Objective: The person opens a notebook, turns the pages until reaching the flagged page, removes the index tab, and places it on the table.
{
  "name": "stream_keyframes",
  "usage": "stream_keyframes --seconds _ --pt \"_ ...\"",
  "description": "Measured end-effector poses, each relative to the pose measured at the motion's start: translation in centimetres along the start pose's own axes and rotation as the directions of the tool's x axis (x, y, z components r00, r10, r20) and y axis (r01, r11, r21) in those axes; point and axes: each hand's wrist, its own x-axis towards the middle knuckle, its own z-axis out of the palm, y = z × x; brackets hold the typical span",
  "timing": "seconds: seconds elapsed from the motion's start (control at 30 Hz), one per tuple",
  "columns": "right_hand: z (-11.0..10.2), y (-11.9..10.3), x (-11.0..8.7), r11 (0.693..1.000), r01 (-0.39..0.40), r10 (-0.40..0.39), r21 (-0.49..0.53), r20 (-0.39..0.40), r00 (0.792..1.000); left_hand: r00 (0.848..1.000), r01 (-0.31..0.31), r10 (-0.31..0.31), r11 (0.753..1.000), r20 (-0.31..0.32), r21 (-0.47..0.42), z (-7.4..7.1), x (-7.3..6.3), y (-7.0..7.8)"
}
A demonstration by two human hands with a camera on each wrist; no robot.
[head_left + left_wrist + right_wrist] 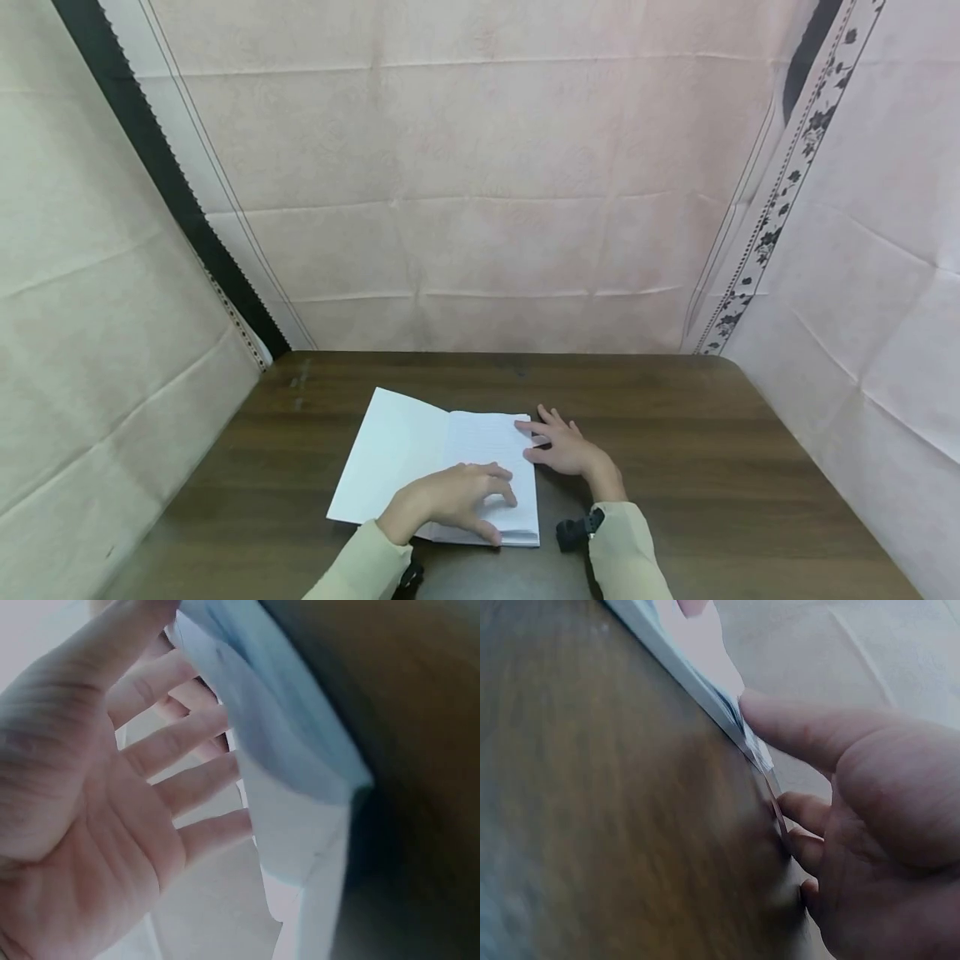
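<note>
An open notebook (pixel 491 433) lies on the table, its plain white side (pixel 393 454) to the left and a faintly lined page to the right. Over the lower part of the lined page is my left hand (pixel 453 497), palm down. In the left wrist view its fingers (pixel 184 742) are spread and nearly straight, beside the notebook's page edges (pixel 289 750). My right hand (pixel 568 447) touches the upper right edge of the pages. Its thumb (pixel 795 727) meets the page edges (pixel 731 712) in the right wrist view, while its other fingertips are partly hidden.
The brown wooden table (pixel 675 442) extends on both sides of the notebook. Pale cloth (pixel 480 183) hangs behind it and at left and right. A black device (pixel 576 533) is strapped at the right wrist, and another dark one (pixel 408 577) shows at the left.
</note>
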Motion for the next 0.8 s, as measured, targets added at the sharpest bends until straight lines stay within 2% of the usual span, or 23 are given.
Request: stream_keyframes --seconds 0.17,0.37,0.6,0.8 --pt "-0.1 0.1 0.0 1.000 0.007 -0.007 0.018 0.009 1.000 0.998 -0.052 0.049 0.996 -0.032 -0.077 -0.6 -0.1 -0.2" --pt "-0.2 0.2 0.0 0.999 0.004 -0.005 0.038 0.007 1.000 0.995 -0.066 0.058 0.992 -0.079 -0.105 -1.1 -0.2 0.2" --pt "-0.2 0.5 -0.1 0.992 -0.023 0.025 0.121 -0.010 1.000 0.992 -0.040 0.025 0.992 -0.120 -0.121 -1.2 -0.1 0.3" --pt "-0.1 0.5 -0.1 0.983 -0.060 0.067 0.174 -0.030 0.997 0.978 -0.032 0.009 0.994 -0.209 -0.106 -1.4 -0.1 0.4"
